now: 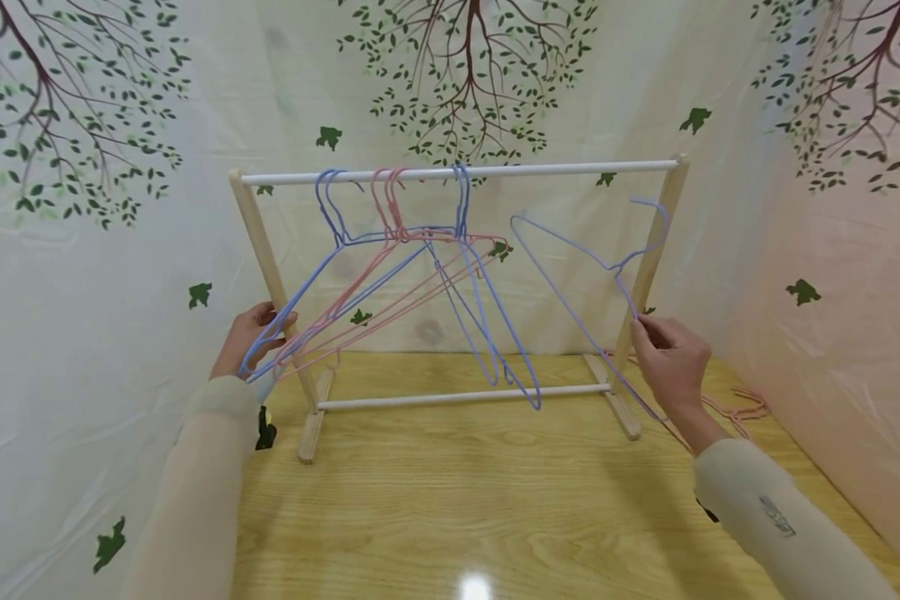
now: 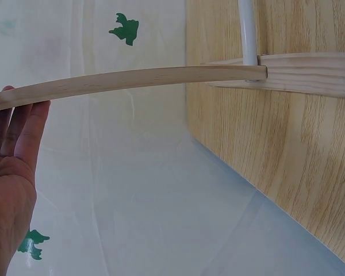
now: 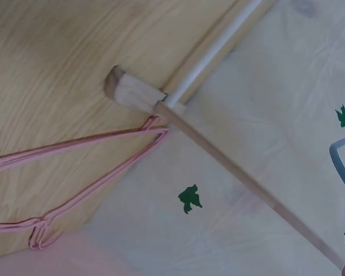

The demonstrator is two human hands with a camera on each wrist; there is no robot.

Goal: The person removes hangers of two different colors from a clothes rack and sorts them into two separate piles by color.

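A small clothes rack [image 1: 570,170] has a white top rail and wooden side posts. My left hand [image 1: 251,337] holds its left post; in the left wrist view the fingers [image 2: 29,135] reach behind the wood. Several blue hangers [image 1: 328,212] and pink hangers [image 1: 390,212] hang from the rail's left half and middle, their lower ends overlapping my left hand in the head view. Near the right post, my right hand [image 1: 675,358] pinches a blue-purple hanger [image 1: 558,292] by one shoulder. The hanger is tilted, its hook pointing up, below the rail and off it.
Pink hangers [image 3: 75,198] lie on the wooden table [image 1: 450,500], to the right of the rack's right foot [image 1: 618,408]. A white lower bar [image 1: 420,400] joins the two feet. Pale sheeting [image 1: 817,225] with leaf prints surrounds the table at the back and sides.
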